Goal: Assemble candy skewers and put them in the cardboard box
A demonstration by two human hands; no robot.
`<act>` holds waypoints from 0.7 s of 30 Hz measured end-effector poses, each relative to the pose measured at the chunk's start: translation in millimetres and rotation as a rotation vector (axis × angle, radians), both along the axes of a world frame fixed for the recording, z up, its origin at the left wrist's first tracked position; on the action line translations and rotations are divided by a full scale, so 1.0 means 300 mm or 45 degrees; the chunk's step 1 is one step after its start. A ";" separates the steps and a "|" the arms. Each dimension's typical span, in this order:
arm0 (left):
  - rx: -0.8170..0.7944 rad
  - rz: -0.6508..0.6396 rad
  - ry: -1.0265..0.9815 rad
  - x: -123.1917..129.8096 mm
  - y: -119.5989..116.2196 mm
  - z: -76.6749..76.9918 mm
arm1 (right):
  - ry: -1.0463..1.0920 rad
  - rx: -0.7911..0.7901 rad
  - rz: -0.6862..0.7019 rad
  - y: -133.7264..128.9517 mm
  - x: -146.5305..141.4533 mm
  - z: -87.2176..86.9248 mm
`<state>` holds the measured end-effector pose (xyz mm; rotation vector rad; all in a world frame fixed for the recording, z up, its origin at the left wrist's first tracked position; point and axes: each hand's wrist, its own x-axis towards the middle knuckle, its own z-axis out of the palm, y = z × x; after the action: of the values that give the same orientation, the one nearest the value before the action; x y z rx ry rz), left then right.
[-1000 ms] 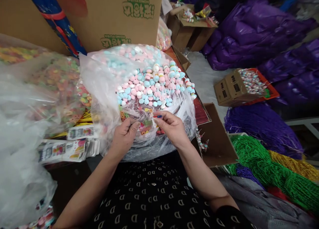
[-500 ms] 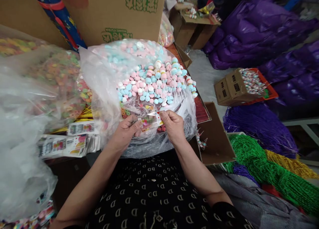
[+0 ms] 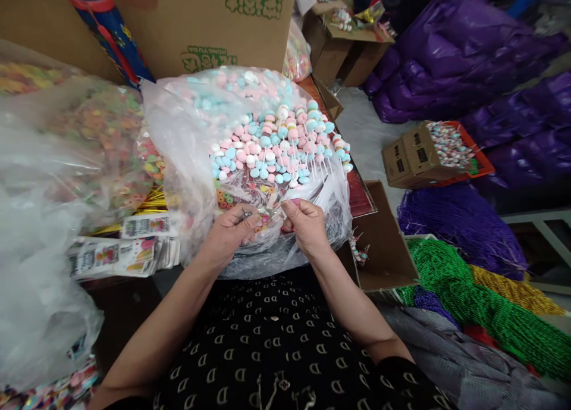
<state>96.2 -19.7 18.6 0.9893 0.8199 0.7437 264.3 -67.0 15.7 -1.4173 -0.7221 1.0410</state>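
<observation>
Between my two hands is a small clear printed plastic packet, crumpled and blurred. My left hand pinches one end of it, thumb against fingers. My right hand is closed on the other end. Just beyond my hands lie pink, white and blue candies in a big clear plastic bag. Candies threaded on white sticks rest on the loose ones at the right. Small ring-shaped candies show close to my left fingers, partly under plastic.
A stack of printed packets and yellow strips lie at the left, beside bags of coloured candies. An open carton stands at the right of the table edge. A large cardboard box stands behind; a co-worker's arm shows beyond.
The packet was stretched out fairly flat between my hands; now it is crumpled. My right hand has shifted slightly left, and my fingers have curled in more.
</observation>
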 end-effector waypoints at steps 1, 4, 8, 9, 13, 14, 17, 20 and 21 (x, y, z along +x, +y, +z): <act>0.017 0.019 0.005 0.000 0.000 -0.002 | -0.026 -0.010 -0.005 -0.001 -0.002 -0.001; 0.047 0.096 0.014 0.007 0.001 -0.002 | -0.064 -0.011 0.008 -0.002 -0.007 -0.006; 0.061 0.152 0.029 0.022 0.005 0.004 | 0.071 0.015 0.095 0.011 -0.005 -0.001; 0.066 0.152 0.037 0.023 0.007 0.004 | 0.114 0.017 0.113 0.016 -0.002 0.002; 0.098 0.124 0.047 0.016 0.010 -0.003 | 0.198 0.009 0.117 0.028 0.011 0.005; 0.118 0.110 0.052 0.012 0.011 -0.007 | 0.195 -0.009 0.104 0.028 0.013 0.001; 0.179 0.076 0.090 0.001 0.015 -0.021 | 0.144 -0.088 0.054 0.024 0.014 -0.018; 0.159 0.137 0.093 -0.003 0.022 -0.042 | 0.019 -0.117 0.053 0.026 0.009 -0.023; 0.131 0.170 0.076 -0.003 0.025 -0.050 | -0.047 -0.103 0.086 0.032 0.008 -0.017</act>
<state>95.2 -12.1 3.6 1.0600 0.9135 0.8816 266.6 -57.5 10.6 -1.4935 -0.7662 1.1098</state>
